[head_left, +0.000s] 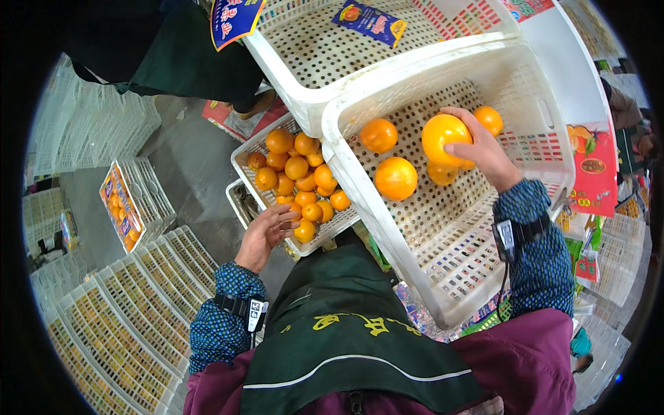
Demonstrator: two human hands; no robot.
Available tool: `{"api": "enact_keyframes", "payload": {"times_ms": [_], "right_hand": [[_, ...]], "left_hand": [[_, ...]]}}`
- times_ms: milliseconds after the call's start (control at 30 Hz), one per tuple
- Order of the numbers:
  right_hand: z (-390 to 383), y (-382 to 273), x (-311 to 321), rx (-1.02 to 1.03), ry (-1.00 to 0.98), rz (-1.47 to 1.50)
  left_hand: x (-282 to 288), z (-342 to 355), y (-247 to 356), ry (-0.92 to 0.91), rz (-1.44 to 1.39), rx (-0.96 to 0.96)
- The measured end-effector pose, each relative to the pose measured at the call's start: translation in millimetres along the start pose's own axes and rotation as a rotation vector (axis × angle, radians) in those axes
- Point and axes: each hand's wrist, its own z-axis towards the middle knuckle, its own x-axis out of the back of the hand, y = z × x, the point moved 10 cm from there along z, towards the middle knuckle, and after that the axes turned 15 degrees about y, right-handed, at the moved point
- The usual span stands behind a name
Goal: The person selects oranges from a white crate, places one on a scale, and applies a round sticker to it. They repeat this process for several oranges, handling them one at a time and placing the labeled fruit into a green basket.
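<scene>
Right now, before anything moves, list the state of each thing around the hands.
Right hand: closed around an orange
Held orange: whole, gripped over the large crate
Large crate: open-topped, several oranges inside
Left hand: open, holding nothing, by the small crate
Small crate: open-topped, heaped with oranges
Blue card: lying in the upper crate

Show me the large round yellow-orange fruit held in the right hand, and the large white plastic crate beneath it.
Large round yellow-orange fruit (438,136): head view, middle of its skin.
Large white plastic crate (439,218): head view, bare perforated floor.
</scene>
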Motion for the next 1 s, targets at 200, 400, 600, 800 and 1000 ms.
{"api": "enact_keyframes", "payload": {"times_ms": [200, 400, 600, 800, 1000], "right_hand": [[-104, -113, -38, 0.382, -0.076, 0.018], [-142, -152, -105, 0.737, -0.121, -0.215], [-129, -129, -110, 0.547, -0.117, -0.004], [-47, -43, -62, 0.125, 0.159, 0.096], [22, 43, -81, 0.147, 0.108, -0.385]], "left_hand": [[-97, -65, 71, -0.388, 0.039, -0.134], [-140, -115, 99, -0.582, -0.096, -0.159], [-109, -95, 73, -0.407, -0.271, -0.085], [-97, -88, 65, -0.571, -0.526, -0.023], [-75, -62, 54, -0.445, -0.627, 0.023]]}}
